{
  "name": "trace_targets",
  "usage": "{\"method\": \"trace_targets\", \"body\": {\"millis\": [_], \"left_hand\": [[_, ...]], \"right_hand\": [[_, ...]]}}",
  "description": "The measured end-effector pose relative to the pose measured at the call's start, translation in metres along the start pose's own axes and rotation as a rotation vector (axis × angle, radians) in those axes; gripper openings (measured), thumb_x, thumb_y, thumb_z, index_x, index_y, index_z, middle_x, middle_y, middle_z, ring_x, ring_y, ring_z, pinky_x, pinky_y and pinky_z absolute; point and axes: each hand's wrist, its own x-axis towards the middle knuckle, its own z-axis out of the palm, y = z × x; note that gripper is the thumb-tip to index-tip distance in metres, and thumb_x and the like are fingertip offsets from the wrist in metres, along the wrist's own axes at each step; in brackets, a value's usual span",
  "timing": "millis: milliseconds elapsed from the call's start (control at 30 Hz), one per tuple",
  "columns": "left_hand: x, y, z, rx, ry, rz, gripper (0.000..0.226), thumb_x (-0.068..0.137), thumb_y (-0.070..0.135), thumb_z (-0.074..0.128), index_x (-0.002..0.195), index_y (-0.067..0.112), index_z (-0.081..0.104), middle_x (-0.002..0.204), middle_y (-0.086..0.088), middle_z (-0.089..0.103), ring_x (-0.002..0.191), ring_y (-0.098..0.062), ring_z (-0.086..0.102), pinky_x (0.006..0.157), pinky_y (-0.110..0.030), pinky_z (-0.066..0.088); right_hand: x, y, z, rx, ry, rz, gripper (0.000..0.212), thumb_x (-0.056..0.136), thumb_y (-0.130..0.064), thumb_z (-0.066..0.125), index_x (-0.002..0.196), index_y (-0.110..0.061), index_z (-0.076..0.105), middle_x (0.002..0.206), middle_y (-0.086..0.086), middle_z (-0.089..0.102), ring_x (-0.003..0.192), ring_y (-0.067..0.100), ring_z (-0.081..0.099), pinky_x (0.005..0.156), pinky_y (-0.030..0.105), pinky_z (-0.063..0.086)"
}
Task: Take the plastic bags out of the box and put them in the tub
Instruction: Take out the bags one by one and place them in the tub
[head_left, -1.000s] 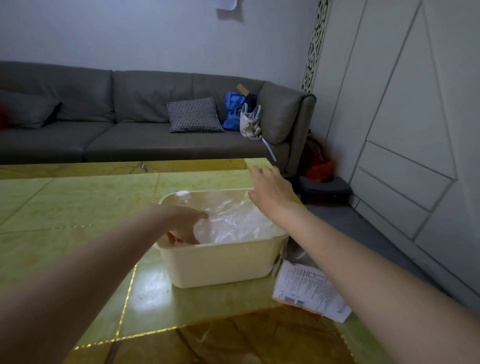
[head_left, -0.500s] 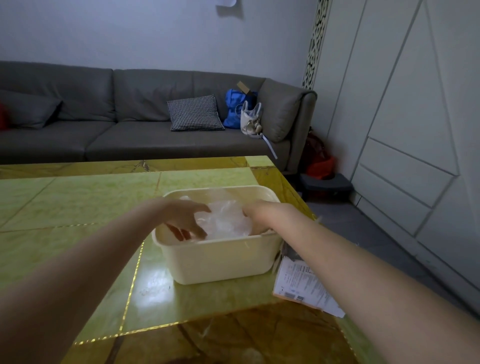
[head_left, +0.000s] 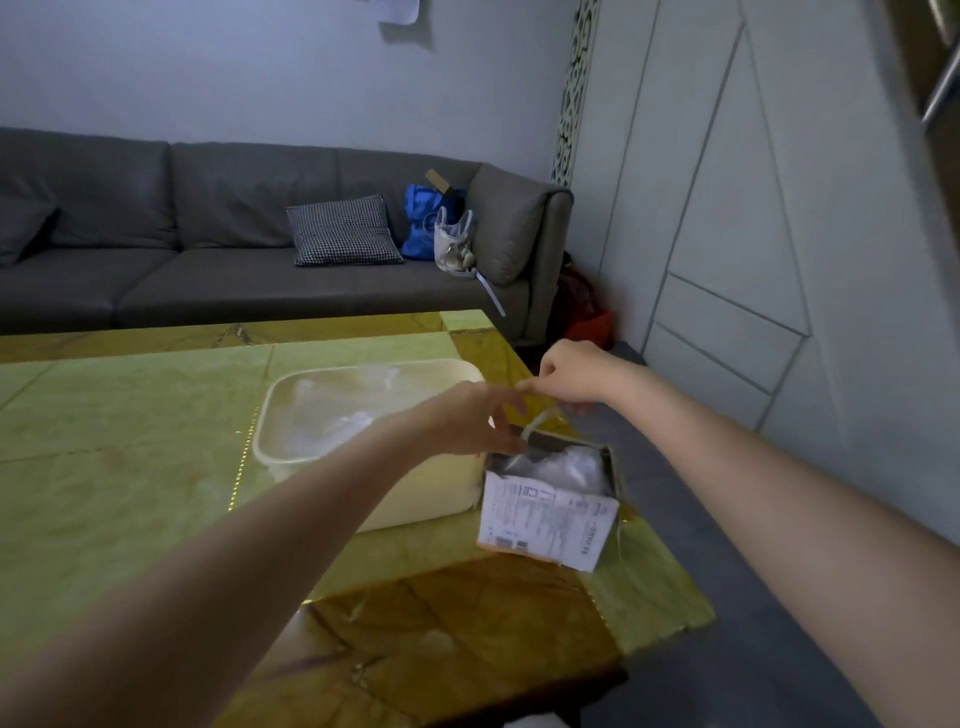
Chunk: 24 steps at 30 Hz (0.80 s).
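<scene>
A cream plastic tub (head_left: 415, 501) stands on the green table (head_left: 130, 447) with clear plastic bags (head_left: 337, 415) lying inside it. Right beside the tub sits a small open cardboard box (head_left: 545, 517) with a shipping label on its near side. More plastic bags (head_left: 571, 462) show in its open top. My left hand (head_left: 467, 421) reaches across the tub's right end, and its fingertips pinch the box's far left rim. My right hand (head_left: 571, 376) hovers just behind the box, fingers curled, pinching a pale strip (head_left: 540, 418) that rises from the box.
The box stands close to the table's right edge, with dark floor (head_left: 701, 519) beyond it. Behind the table is a grey sofa (head_left: 208, 234) with a checked cushion (head_left: 343, 231) and a blue bag (head_left: 423, 223). White wall panels (head_left: 779, 260) fill the right.
Both hands have come out of the tub and moved right to the box, leaving the bags in the tub. The view has swung right, so the box's open top now shows.
</scene>
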Motion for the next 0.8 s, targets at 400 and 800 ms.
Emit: {"method": "trace_targets", "body": {"millis": [400,800], "left_hand": [[0.01,0.027,0.022,0.176,0.141,-0.146,0.035,0.089,0.021,0.057,0.119,0.005,0.052,0.11,-0.014,0.064,0.099,-0.028,0.061,0.08,-0.033,0.049],[0.006,0.01,0.007,-0.196,0.116,-0.243,0.01,0.091,0.007,0.055,0.092,0.003,0.064,0.062,0.0,0.062,0.036,0.001,0.055,0.042,-0.007,0.045]], "right_hand": [[-0.015,0.014,0.02,0.598,0.179,-0.064,0.009,0.084,-0.008,0.067,0.087,-0.002,0.073,0.076,0.006,0.068,0.066,0.014,0.064,0.064,0.024,0.055],[-0.02,0.019,0.013,1.048,0.067,-0.014,0.017,0.101,-0.024,0.043,0.11,-0.009,0.042,0.082,0.014,0.065,0.063,0.025,0.064,0.057,0.031,0.053]]}}
